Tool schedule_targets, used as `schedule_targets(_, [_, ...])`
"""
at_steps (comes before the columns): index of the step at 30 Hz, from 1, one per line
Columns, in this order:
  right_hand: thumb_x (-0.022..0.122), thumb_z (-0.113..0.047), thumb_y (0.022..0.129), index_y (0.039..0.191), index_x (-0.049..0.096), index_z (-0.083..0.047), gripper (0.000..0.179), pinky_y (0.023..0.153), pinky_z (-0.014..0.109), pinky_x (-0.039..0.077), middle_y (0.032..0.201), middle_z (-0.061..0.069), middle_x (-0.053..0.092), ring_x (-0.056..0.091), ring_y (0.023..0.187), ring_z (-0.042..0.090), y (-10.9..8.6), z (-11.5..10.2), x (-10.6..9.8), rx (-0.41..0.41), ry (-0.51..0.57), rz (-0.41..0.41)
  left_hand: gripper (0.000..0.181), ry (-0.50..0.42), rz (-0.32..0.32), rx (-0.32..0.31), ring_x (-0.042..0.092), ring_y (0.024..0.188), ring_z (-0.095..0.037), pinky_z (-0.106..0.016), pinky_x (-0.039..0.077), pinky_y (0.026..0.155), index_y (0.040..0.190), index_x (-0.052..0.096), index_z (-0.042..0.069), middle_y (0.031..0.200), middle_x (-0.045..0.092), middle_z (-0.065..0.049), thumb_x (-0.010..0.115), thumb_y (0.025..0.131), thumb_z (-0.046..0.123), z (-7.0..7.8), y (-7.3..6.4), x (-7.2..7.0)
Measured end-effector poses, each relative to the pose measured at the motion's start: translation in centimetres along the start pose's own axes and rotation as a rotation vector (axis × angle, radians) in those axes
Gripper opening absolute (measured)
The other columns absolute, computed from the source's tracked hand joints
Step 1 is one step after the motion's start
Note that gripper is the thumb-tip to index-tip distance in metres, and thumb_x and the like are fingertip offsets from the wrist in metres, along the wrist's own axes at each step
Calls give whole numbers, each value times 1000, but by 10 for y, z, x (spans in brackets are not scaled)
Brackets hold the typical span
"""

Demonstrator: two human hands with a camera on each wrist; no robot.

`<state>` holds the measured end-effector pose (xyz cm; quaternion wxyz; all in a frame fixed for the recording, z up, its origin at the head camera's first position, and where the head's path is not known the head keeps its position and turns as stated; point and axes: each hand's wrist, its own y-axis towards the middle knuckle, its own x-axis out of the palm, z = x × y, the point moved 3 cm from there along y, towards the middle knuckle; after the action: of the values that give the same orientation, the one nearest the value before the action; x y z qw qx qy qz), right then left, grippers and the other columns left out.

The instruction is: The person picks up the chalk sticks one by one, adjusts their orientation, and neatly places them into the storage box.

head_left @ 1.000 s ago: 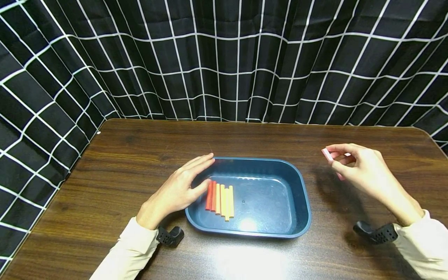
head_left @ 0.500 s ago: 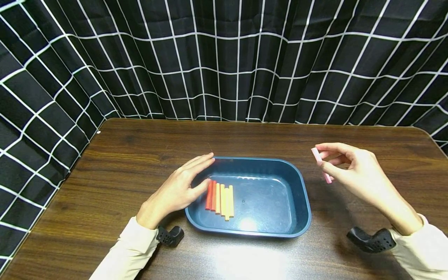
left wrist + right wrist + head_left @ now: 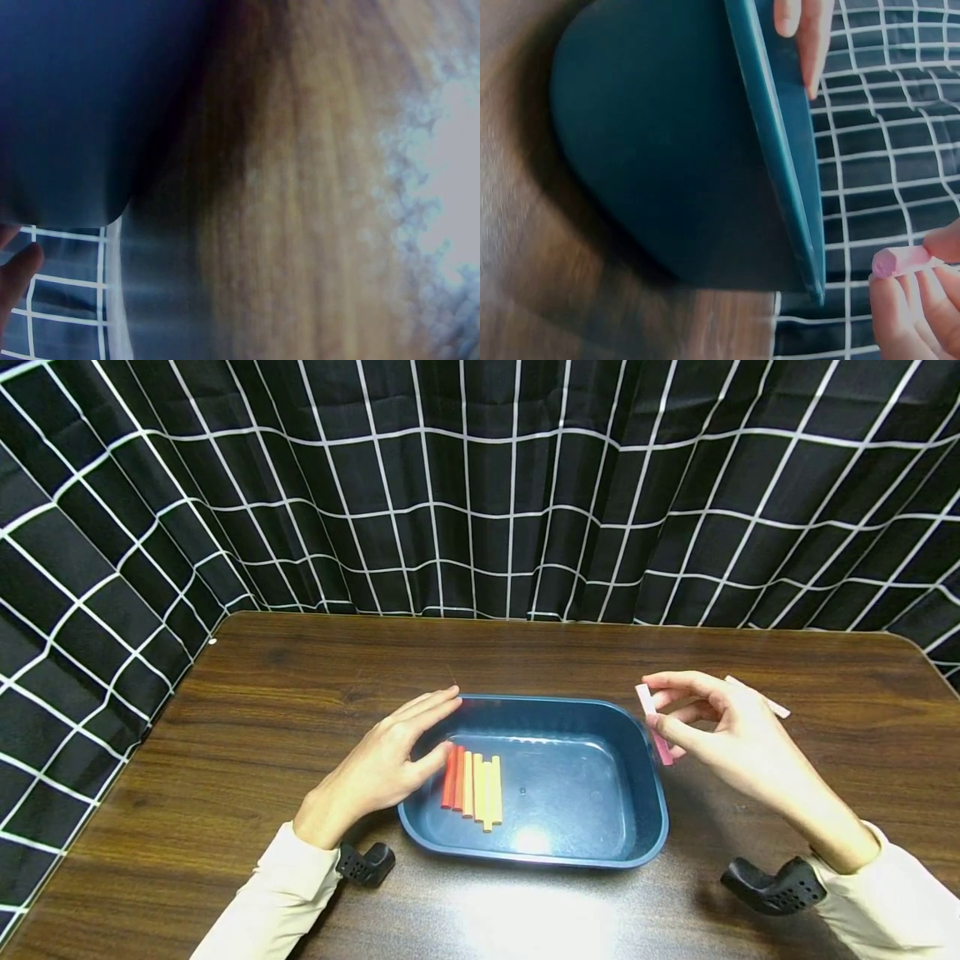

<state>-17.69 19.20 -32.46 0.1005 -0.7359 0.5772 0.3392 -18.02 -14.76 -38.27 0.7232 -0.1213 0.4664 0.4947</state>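
A pink stick of chalk (image 3: 655, 727) is pinched between the thumb and fingertips of my right hand (image 3: 712, 718), just off the right rim of a blue plastic basin (image 3: 525, 862). The right wrist view shows one round end of this chalk (image 3: 901, 261). My left hand (image 3: 375, 768) rests over the basin's left end with fingers fairly straight, the thumb reaching inside. Red chalk sticks (image 3: 454, 781) and several yellow ones (image 3: 487, 793) lie side by side on the basin floor near that thumb. In the left wrist view only fingertips (image 3: 21, 270) show at the edge.
Another pale pink chalk stick (image 3: 776, 707) lies on the wooden table (image 3: 300, 668) behind my right hand, partly hidden by it. A black curtain with white grid lines (image 3: 480, 485) hangs along the table's back edge.
My right hand has moved left with the pink chalk, from over the table to near the basin's right rim. A second pink stick has come into view behind it. My left hand stays still.
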Motion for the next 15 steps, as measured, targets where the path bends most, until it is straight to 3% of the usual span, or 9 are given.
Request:
schedule_targets(4, [68,1,89,126,61,-1,38,58,19,57,95,-19,68,69,73,-1,0,-3,8,-8,35,-6,54,-5,-7,-5,42,144,-29,-45,33,121,143,53,6,154,47,-7,66,93,19,-1,0,0])
schedule_targets(11, [68,0,87,124,63,-4,37,59,16,51,98,7,72,69,74,-3,2,-11,21,-6,16,-3,53,-9,-10,-6,41,145,-29,-45,33,121,143,52,5,154,47,-8,66,93,18,-2,1,1])
schedule_targets(15, [69,-2,88,124,63,-3,36,59,17,52,98,10,73,69,72,-1,4,-16,31,-5,27,-25,53,-8,-4,-5,42,144,-30,-45,33,120,143,53,5,154,47,-7,66,93,18,-2,0,0])
